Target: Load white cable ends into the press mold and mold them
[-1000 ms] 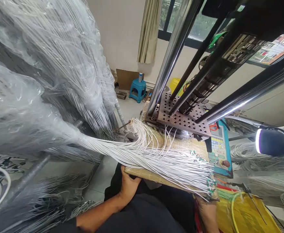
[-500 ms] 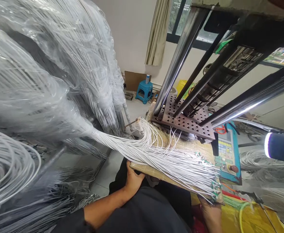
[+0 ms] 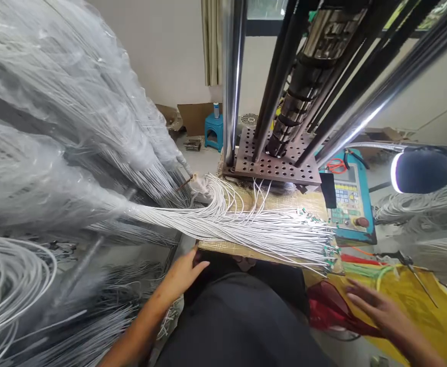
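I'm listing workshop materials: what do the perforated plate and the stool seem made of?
Perforated plate: probably bare steel, dull brownish with a faint sheen and round holes. Stool: likely moulded plastic, evenly blue, with a rounded opening in its side.

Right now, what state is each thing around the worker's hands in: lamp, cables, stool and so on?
Left hand: open, thumb spread, at the board's near-left corner.
Right hand: open, holding nothing visible.
White cables: fanned out loosely across the board.
Hanging bundles: wrapped in clear plastic.
Lamp: lit.
Blue stool: upright.
Can: standing on the stool.
Curtain: gathered, window partly uncovered.
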Tool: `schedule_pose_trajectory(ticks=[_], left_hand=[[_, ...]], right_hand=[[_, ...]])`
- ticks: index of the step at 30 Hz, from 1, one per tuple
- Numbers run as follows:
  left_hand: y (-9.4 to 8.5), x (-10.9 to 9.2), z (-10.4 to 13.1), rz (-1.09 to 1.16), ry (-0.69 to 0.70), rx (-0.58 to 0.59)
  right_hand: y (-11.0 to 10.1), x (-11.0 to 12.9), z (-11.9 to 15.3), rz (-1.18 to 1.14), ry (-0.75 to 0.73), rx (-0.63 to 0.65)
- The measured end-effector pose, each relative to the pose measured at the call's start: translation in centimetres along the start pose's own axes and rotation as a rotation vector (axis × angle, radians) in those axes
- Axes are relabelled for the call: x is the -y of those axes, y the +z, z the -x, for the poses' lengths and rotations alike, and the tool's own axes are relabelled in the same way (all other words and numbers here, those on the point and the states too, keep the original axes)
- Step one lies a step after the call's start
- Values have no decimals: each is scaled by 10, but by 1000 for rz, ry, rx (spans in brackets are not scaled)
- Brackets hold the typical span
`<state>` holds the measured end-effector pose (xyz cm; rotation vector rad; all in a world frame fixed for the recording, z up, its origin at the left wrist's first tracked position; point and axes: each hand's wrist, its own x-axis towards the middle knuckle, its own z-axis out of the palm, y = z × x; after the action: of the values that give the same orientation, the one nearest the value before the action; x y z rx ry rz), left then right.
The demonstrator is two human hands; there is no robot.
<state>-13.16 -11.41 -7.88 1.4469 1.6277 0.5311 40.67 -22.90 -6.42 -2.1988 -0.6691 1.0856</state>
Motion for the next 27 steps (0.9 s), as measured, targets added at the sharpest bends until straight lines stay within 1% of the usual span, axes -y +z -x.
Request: schedule_pose_trajectory(ticks=[1, 2, 3, 4, 5, 6, 7, 8, 9, 10, 11, 12, 13, 14, 16, 20, 24, 27], left_hand=[[-16, -12, 4, -96, 19, 99], [-27, -30, 6, -166, 92, 155], [-30, -51, 5, -205, 216, 189], [-26, -76, 1, -221, 362, 213], [-15, -101, -7, -225, 507, 219], [2, -127, -18, -249, 647, 241], [23, -149, -31, -300, 784, 270], [45, -168, -45, -384, 890, 293], [67, -183, -60, -495, 953, 304], [86, -193, -72, -614, 979, 314], [101, -198, -82, -718, 977, 314], [112, -201, -89, -801, 967, 319], [118, -201, -92, -861, 960, 322], [121, -200, -93, -902, 957, 320], [120, -197, -90, -945, 966, 302], [113, -192, -88, -956, 967, 274], [114, -189, -99, -926, 948, 302], [116, -189, -100, -953, 960, 314]], right_hand=[[-22, 3, -3, 59, -22, -99], [-39, 10, -7, 145, -90, -189], [-48, 21, -13, 235, -210, -255], [-49, 35, -19, 307, -370, -295], [-43, 54, -27, 358, -559, -271], [-31, 75, -35, 389, -753, -215], [-13, 96, -42, 435, -907, -111], [7, 118, -49, 477, -1032, -28], [27, 137, -55, 536, -1129, 51], [46, 153, -60, 587, -1208, 109], [61, 166, -64, 623, -1259, 152], [73, 176, -66, 657, -1294, 192], [81, 181, -68, 679, -1321, 225], [84, 183, -69, 691, -1342, 246], [81, 180, -70, 682, -1385, 258], [63, 161, -71, 536, -1459, 217], [56, 142, -68, 385, -1450, 186], [56, 131, -66, 360, -1442, 212]])
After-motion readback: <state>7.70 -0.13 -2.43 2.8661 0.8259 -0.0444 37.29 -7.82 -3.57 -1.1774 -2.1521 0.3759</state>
